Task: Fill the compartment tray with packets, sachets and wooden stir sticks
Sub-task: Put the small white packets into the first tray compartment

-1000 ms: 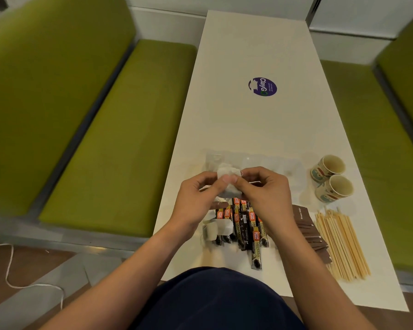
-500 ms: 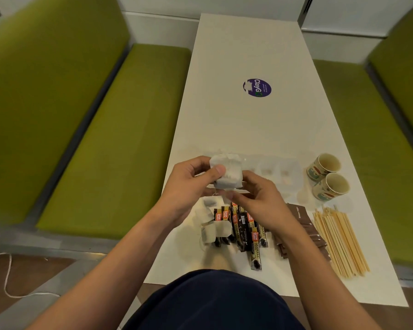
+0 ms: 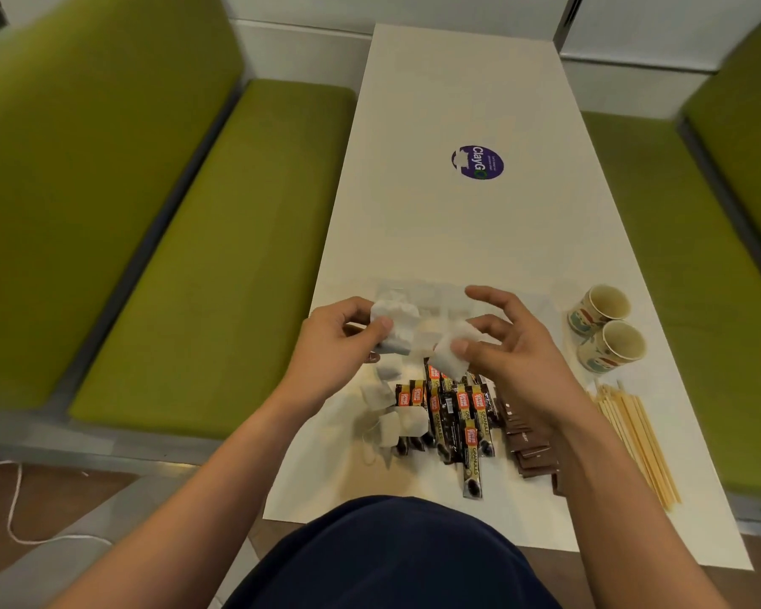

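Note:
My left hand (image 3: 332, 349) pinches a small stack of white tea bags (image 3: 394, 320) above the table. My right hand (image 3: 508, 353) holds one white tea bag (image 3: 451, 353) between thumb and fingers, its other fingers spread. Both hover over the clear compartment tray (image 3: 541, 301), which is faint against the white table. Below the hands lie more loose tea bags (image 3: 392, 421), a pile of black coffee stick sachets (image 3: 458, 415), brown packets (image 3: 530, 446) and a bundle of wooden stir sticks (image 3: 638, 437).
Two paper cups (image 3: 607, 327) stand on the white table (image 3: 449, 222) right of the tray. A purple sticker (image 3: 477, 162) marks the table's middle. Green benches (image 3: 203, 257) run along both sides.
My hands have drawn apart: the right one has pulled a single tea bag away from the stack that stays in my left hand.

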Demonstrator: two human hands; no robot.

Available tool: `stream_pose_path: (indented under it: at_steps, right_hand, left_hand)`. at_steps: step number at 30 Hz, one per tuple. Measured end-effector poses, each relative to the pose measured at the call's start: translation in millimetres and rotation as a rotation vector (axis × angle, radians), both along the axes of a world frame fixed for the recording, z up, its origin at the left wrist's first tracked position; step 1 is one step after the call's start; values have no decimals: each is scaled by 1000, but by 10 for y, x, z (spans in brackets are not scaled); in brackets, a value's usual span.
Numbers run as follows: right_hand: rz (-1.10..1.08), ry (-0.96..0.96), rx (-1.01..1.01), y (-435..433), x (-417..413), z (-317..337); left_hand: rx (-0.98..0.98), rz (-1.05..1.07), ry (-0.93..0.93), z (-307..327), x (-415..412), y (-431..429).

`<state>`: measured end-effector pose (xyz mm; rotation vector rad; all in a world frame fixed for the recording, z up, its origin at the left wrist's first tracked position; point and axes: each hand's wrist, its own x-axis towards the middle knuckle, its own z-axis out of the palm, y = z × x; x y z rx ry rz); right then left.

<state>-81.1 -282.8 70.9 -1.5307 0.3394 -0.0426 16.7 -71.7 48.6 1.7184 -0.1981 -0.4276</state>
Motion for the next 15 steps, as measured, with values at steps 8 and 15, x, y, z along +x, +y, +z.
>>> stream_pose_path:
  at_steps: [8, 15]
  right_hand:
    - [-1, -33, -99, 244, 208, 94]
    - [85, 33, -352, 181, 282, 11]
  left_hand:
    - [-126, -60, 159, 15, -142, -63]
    - [-187, -120, 271, 19, -149, -14]
